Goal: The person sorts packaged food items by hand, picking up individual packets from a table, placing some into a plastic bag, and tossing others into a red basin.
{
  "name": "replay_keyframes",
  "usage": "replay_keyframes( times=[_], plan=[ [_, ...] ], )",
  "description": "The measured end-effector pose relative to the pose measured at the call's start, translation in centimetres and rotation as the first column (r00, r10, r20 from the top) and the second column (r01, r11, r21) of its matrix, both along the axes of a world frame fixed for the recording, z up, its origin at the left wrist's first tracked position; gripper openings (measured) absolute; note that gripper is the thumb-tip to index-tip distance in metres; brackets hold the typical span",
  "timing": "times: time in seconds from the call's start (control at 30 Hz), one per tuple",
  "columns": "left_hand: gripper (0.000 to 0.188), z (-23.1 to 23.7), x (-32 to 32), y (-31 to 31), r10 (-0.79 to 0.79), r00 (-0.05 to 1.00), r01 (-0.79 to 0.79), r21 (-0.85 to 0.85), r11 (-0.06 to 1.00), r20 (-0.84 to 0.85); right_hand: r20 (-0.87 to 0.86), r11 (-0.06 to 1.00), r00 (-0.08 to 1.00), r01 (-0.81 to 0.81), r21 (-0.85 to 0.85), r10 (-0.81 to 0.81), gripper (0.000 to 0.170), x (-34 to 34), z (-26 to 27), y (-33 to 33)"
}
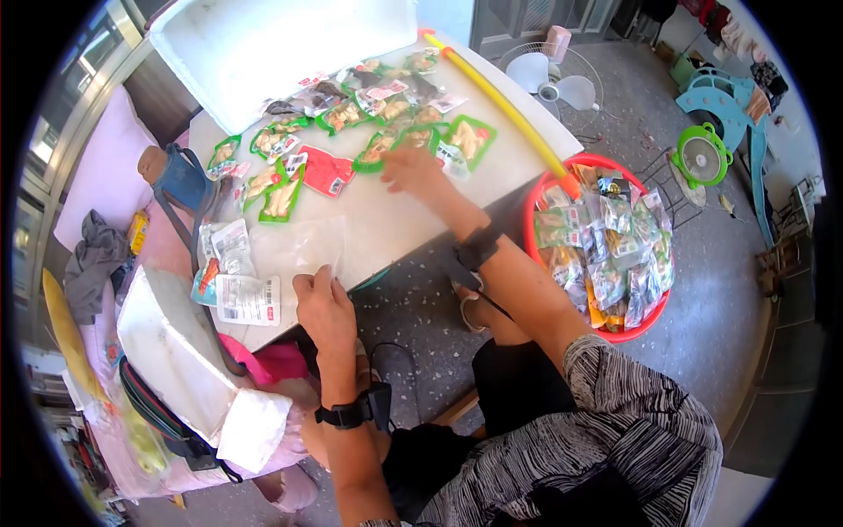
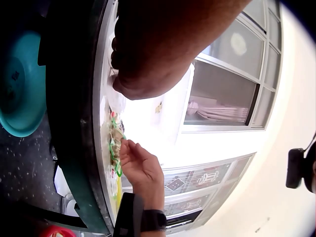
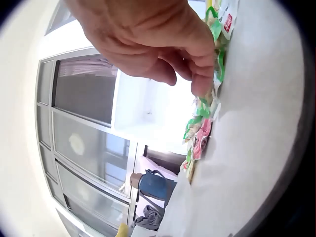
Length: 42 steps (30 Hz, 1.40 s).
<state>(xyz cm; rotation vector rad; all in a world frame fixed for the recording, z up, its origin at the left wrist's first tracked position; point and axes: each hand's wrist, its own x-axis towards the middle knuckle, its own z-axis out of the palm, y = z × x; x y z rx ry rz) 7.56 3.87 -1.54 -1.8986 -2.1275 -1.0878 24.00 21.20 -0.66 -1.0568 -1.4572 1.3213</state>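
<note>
My left hand is at the table's near edge, its thumb and fingers pinching the edge of a clear plastic bag that lies flat on the white table. In the left wrist view, the same hand is dark and close, its fingertips low at the tabletop. My right hand hangs over the near side of green-edged food packets, fingers loosely bent with nothing visible in them. The right wrist view shows this hand beside the row of packets. A red packet lies left of it.
White packets lie at the table's near left. A white foam box stands at the back. On the right, a red basket holds many packets, with a yellow tube reaching its rim. A blue bottle stands left.
</note>
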Motion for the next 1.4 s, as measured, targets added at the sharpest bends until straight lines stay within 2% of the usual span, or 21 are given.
replay_keyframes(
  times=[0.07, 0.17, 0.2, 0.27, 0.4, 0.47, 0.57, 0.67, 0.73, 0.77, 0.8, 0.83, 0.87, 0.9, 1.03, 1.13, 1.23, 1.33, 1.4],
  plan=[
    [0.023, 0.2, 0.0, 0.1, -0.009, 1.0, 0.009, -0.002, 1.0, 0.014, 0.179, 0.968, 0.954, -0.249, 0.031, 0.239, 0.022, 0.1, 1.8, -3.4],
    [0.022, 0.2, -0.2, 0.1, -0.008, 1.0, 0.008, -0.019, 1.0, 0.026, 0.332, 0.984, 0.932, -0.173, 0.05, 0.147, 0.02, 0.4, 3.3, -5.5],
    [0.022, 0.3, -0.1, 0.2, -0.006, 0.999, 0.007, -0.025, 1.0, 0.035, 0.43, 0.898, 0.881, -0.013, 0.439, -0.198, 0.022, 0.7, 1.8, -4.2],
    [0.021, 0.2, 0.0, 0.3, -0.001, 0.998, 0.002, -0.023, 1.0, 0.056, 0.354, 0.659, 0.807, 0.058, 0.75, -0.474, 0.03, 1.7, 1.4, -1.9],
    [0.019, 0.3, 0.1, 0.5, 0.01, 0.997, -0.01, 0.006, 1.0, 0.074, 0.511, 0.551, 0.659, -0.173, 0.817, -0.551, 0.03, 1.3, -0.3, -0.1],
    [0.018, 0.4, -0.1, 0.5, 0.01, 0.997, -0.011, 0.012, 1.0, 0.07, 0.545, 0.512, 0.633, -0.26, 0.819, -0.549, 0.031, 0.8, -1.0, 0.0],
    [0.017, 0.4, -0.3, 0.6, 0.013, 0.997, -0.015, 0.028, 1.0, 0.076, 0.644, 0.57, 0.553, -0.331, 0.752, -0.528, 0.031, 0.1, -1.2, 0.7],
    [0.018, 0.3, -0.6, 0.5, 0.015, 0.994, -0.021, 0.053, 0.998, 0.111, 0.64, 0.561, 0.6, -0.352, 0.75, -0.479, 0.025, 0.3, 0.2, 0.2],
    [0.018, 0.3, -0.8, 0.5, 0.022, 0.992, -0.029, 0.056, 0.998, 0.121, 0.386, 0.568, 0.838, -0.113, 0.815, -0.386, 0.016, 0.1, 1.3, -0.9],
    [0.018, 0.4, -1.0, 0.5, 0.029, 0.992, -0.036, 0.057, 0.998, 0.124, 0.232, 0.584, 0.913, 0.009, 0.812, -0.336, 0.013, 0.2, 2.0, -1.6],
    [0.019, 0.5, -1.1, 0.5, 0.035, 0.991, -0.043, 0.058, 0.997, 0.128, 0.275, 0.758, 0.945, -0.046, 0.65, -0.179, 0.011, 0.8, 2.8, -2.4],
    [0.019, 0.7, -1.1, 0.5, 0.041, 0.99, -0.049, 0.059, 0.997, 0.133, 0.283, 0.883, 0.959, -0.121, 0.453, -0.014, 0.011, 1.6, 3.6, -3.2],
    [0.019, 0.8, -1.1, 0.5, 0.047, 0.989, -0.055, 0.051, 0.997, 0.139, 0.255, 0.95, 0.956, -0.208, 0.232, 0.147, 0.013, 2.2, 4.3, -4.0],
    [0.02, 0.9, -1.1, 0.4, 0.052, 0.988, -0.059, 0.043, 0.997, 0.144, 0.158, 0.958, 0.945, -0.288, -0.011, 0.286, 0.017, 2.5, 4.8, -5.0],
    [0.021, 1.2, -0.5, 0.3, 0.026, 0.993, -0.035, 0.079, 0.996, 0.114, 0.156, 0.904, 0.892, -0.408, -0.127, 0.425, 0.017, 1.4, 3.5, -6.5],
    [0.024, 1.2, -0.3, 0.1, 0.017, 0.998, -0.022, 0.084, 0.996, 0.064, 0.13, 0.888, 0.881, -0.436, -0.149, 0.455, 0.018, 1.0, 2.4, -6.3],
    [0.026, 1.4, 0.1, -0.2, -0.038, 0.995, 0.031, 0.073, 0.997, 0.096, 0.235, 0.896, 0.865, -0.432, -0.099, 0.443, 0.018, 1.1, 2.1, -6.1],
    [0.028, 0.6, 0.5, 0.0, -0.172, 0.965, 0.16, 0.075, 0.984, 0.198, 0.101, 0.873, 0.867, -0.486, -0.048, 0.488, 0.019, 0.5, 1.8, -6.3],
    [0.03, 0.7, 0.7, 0.2, -0.21, 0.951, 0.193, 0.093, 0.977, 0.227, -0.089, 0.903, 0.919, -0.395, -0.169, 0.385, 0.025, -0.5, 2.0, -6.9]
  ],
)
